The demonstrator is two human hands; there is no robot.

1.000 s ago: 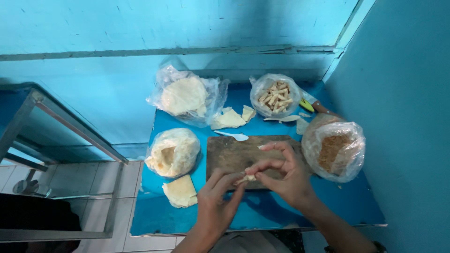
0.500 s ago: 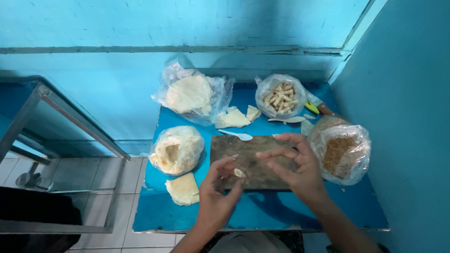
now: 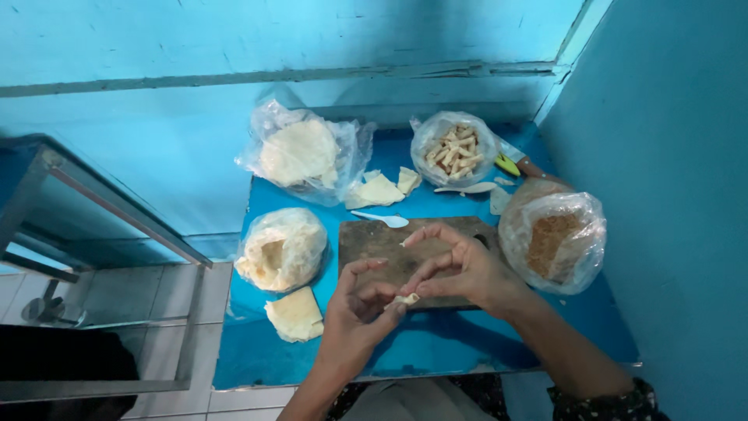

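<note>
While both hands work over the near edge of a dark wooden board (image 3: 374, 242), the blue table (image 3: 436, 351) around it is crowded: bag of flat wrappers (image 3: 300, 152) at back left, bag of pale sticks (image 3: 454, 148) at back right, bag of brown crumbs (image 3: 555, 242) just right of the board, another wrapper bag (image 3: 280, 249) left of it, w/ loose wrappers (image 3: 294, 314) near that. White spoon (image 3: 382, 219) lies at the board's far edge. Small pale folded dough piece (image 3: 403, 299) sits between fingertips; left hand (image 3: 354, 320) & right hand (image 3: 460, 269) both have their grip pinched on it.
</note>
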